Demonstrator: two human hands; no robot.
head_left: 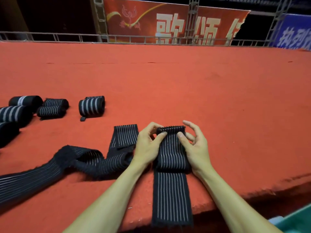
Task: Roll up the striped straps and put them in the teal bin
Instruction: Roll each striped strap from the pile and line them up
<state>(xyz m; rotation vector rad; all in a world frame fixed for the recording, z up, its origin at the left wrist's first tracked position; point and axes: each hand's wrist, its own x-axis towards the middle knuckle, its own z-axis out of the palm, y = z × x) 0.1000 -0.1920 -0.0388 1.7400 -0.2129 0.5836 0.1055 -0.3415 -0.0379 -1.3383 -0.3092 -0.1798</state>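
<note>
soft, light striped strap [170, 148], prone to unwinding; pinched at its rolled end between left hand [148, 145] and right hand [196, 147], best gripped by both edges.

rolled straps [91, 106]: 6, clustered at 9 o'clock | unrolled straps [171, 190]: 2, one at 6 o'clock, one at 8 o'clock | left hand [148, 145] + right hand [196, 147]: 2 | red banner [148, 19] at 12 o'clock + blue banner [292, 36] at 2 o'clock: 2 | teal bin [296, 221]: 1, at 5 o'clock
</note>
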